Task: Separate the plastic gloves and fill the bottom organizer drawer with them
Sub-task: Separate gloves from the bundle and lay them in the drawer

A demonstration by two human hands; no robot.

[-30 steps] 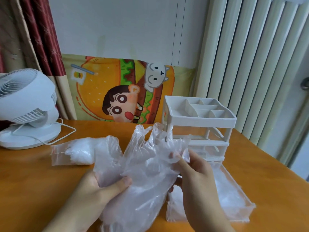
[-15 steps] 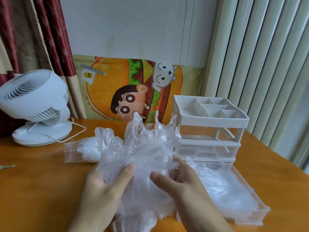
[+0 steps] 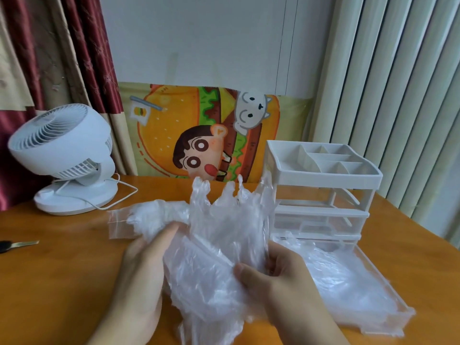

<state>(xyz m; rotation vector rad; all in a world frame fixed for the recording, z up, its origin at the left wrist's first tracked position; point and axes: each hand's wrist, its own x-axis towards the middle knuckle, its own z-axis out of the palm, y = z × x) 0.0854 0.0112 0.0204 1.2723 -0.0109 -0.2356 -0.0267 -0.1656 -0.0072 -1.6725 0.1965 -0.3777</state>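
Observation:
A crumpled bunch of clear plastic gloves (image 3: 224,245) stands between my hands above the wooden table, glove fingers pointing up. My left hand (image 3: 142,267) holds the bunch from the left with fingers behind the plastic. My right hand (image 3: 276,277) grips it from the right, thumb pressed on the front. The white organizer (image 3: 323,175) stands at the right, its clear bottom drawer (image 3: 398,312) pulled out toward me and holding several loose gloves (image 3: 348,282). A zip bag (image 3: 139,220) with more gloves lies behind my left hand.
A white desk fan (image 3: 64,155) with its cord stands at the back left. A key (image 3: 17,244) lies at the left table edge. A cartoon burger poster (image 3: 204,135) leans on the wall behind. Curtains hang left, blinds right.
The view has shifted so everything sits further right and lower. My left thumb has slid off the front of the bunch, and my right thumb has moved lower on the plastic.

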